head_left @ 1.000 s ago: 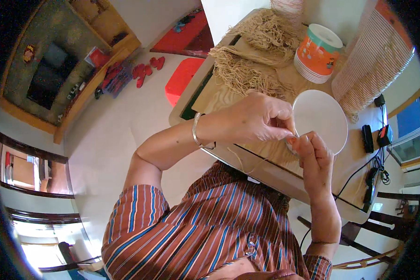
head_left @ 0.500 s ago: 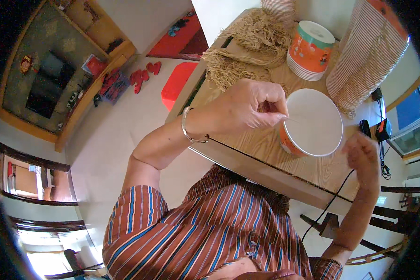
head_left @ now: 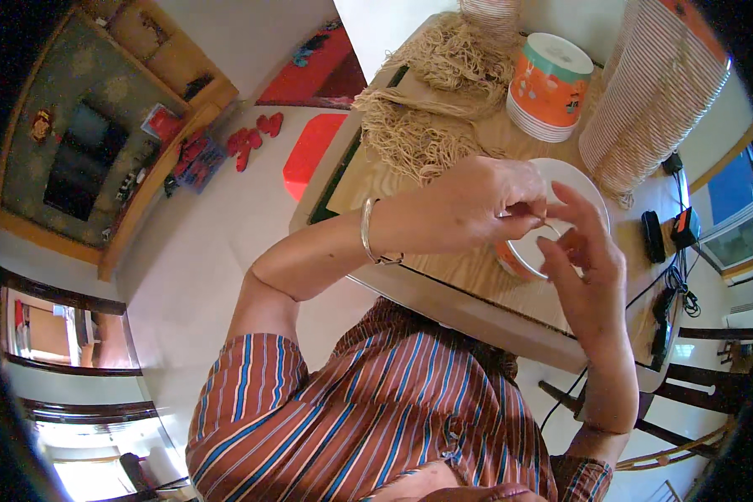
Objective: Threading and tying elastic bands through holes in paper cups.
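Note:
My left hand [head_left: 477,205], with a silver bangle at its wrist, is closed in a pinch over the near left side of a paper bucket. A short piece of thin tan string [head_left: 552,226] sticks out from its fingertips. Just to the right, my right hand [head_left: 590,263] has thumb and fingers apart, curved around the string's end without visibly gripping it. Below both hands the paper bucket [head_left: 572,174], white inside and orange outside, stands open on the wooden table [head_left: 510,293]. The hands hide much of its mouth.
Tangled bundles of tan string [head_left: 418,138] lie at the table's far left. Behind the bucket stands an upturned stack of orange and green paper buckets [head_left: 552,88]. A tall leaning stack of paper buckets [head_left: 644,100] is at the right, near black cables [head_left: 682,289].
My right hand has come up and left from the table's right side to meet my left hand. My left hand has shifted slightly right and nearer, over the bucket's mouth.

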Demonstrator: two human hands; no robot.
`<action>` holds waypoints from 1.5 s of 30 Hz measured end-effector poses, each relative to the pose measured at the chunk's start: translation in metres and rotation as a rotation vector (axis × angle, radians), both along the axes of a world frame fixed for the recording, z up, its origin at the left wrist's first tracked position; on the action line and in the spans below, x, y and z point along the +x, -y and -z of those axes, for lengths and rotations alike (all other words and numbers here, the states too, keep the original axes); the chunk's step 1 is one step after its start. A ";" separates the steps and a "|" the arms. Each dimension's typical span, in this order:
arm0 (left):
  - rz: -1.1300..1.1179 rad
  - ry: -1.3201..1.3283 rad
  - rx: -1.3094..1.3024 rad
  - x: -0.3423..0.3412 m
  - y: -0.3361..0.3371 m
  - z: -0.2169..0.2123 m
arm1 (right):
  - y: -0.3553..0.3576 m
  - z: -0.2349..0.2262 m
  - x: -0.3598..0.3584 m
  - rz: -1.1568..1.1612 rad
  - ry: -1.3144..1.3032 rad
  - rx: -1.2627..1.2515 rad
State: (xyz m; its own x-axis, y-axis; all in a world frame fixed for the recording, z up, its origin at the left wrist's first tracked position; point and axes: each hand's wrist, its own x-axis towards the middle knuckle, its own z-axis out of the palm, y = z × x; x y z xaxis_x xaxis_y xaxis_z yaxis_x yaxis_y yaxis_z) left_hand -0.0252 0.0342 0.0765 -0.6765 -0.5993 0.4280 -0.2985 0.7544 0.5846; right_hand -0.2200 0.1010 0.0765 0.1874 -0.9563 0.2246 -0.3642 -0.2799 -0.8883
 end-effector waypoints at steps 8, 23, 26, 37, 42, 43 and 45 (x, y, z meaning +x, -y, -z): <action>0.001 -0.006 0.006 0.004 0.002 0.008 | 0.002 0.024 0.003 0.092 -0.098 -0.119; 0.092 -0.061 -0.096 0.000 0.006 0.017 | 0.004 0.032 -0.005 0.070 -0.238 -0.278; 0.063 -0.061 -0.509 -0.004 0.007 0.026 | 0.001 0.022 -0.005 0.037 -0.157 -0.062; 0.107 -0.087 -0.723 -0.002 0.010 0.030 | 0.001 0.016 -0.012 0.018 -0.067 0.050; 0.120 -0.108 -0.674 -0.006 0.010 0.029 | -0.002 0.022 -0.010 0.083 -0.148 -0.215; 0.116 -0.102 -0.684 -0.006 0.010 0.028 | -0.002 0.023 -0.011 0.070 -0.187 -0.313; 0.113 -0.098 -0.695 -0.006 0.010 0.028 | -0.002 0.021 -0.011 0.067 -0.210 -0.339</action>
State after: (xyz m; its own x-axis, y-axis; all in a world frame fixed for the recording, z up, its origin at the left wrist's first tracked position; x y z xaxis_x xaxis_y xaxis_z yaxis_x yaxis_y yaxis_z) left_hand -0.0314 0.0245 0.0481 -0.6574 -0.0946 0.7476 -0.1676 0.9856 -0.0226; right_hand -0.2313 0.1028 0.0554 0.2023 -0.8461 0.4931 -0.5553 -0.5139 -0.6539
